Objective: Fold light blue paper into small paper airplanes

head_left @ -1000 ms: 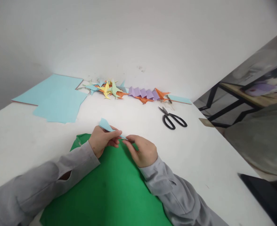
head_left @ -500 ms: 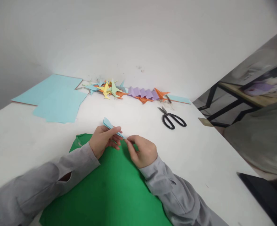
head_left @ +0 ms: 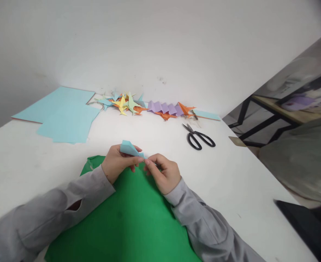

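Note:
A small folded piece of light blue paper [head_left: 129, 148] is held between my two hands, above the far end of a green cover [head_left: 133, 218]. My left hand [head_left: 119, 162] grips its body, thumb on the near side and fingers behind. With thumb and forefinger, my right hand [head_left: 163, 173] pinches the thin right-hand tip of the paper. The fingertips of both hands nearly meet there. Part of the paper is hidden behind my left thumb.
Black-handled scissors [head_left: 194, 137] lie to the right on the white table [head_left: 226, 182]. Folded paper figures [head_left: 127, 104] and a pleated purple paper [head_left: 164, 108] line the wall. Light blue sheets [head_left: 67, 122] lie at the left. A dark flat object [head_left: 305, 225] sits at the right edge.
The folded paper has turned in my left hand, so a broader face shows. My left thumb has slid toward the right tip, and my right hand still pinches that end.

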Motion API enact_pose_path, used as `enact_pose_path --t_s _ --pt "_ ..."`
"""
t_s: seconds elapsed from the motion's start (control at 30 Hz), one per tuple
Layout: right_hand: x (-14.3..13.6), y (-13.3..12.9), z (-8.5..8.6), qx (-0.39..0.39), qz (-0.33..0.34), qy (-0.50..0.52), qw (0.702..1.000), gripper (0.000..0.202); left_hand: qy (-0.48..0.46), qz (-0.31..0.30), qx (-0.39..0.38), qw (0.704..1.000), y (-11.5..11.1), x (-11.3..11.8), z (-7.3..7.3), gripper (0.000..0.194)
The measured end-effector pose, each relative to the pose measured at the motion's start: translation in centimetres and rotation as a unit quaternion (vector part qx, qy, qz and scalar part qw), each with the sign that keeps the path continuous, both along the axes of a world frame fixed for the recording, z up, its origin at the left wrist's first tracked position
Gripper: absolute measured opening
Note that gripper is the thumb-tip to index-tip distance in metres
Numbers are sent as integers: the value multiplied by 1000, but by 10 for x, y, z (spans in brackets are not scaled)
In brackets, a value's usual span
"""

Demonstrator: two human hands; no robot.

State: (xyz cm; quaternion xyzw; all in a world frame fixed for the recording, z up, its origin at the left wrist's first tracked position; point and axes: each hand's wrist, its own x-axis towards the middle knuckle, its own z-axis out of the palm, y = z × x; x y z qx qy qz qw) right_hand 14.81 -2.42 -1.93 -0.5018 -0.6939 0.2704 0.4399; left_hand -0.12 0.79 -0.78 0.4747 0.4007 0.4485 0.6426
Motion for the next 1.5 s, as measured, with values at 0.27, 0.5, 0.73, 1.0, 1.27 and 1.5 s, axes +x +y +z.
enact_pose_path --t_s 0.27,0.5,0.73,1.0,1.27,1.5 --pt "2 -1 0 16 40 -39 998 14 70 23 29 997 2 -5 4 21" --pt "2 -3 1 -45 117 -1 992 17 86 -18 60 994 4 -8 6 18" --pt "3 -5 4 -48 144 -9 988 21 86 -35 68 993 3 -8 5 17" --pt "6 -3 5 -5 147 -30 989 27 35 -96 67 992 3 -8 5 13" --pt "3 -5 6 26 135 -51 989 25 -16 -97 68 993 4 -8 5 11" --pt "3 -2 1 -50 132 27 990 23 -14 -69 7 998 3 -6 4 13"
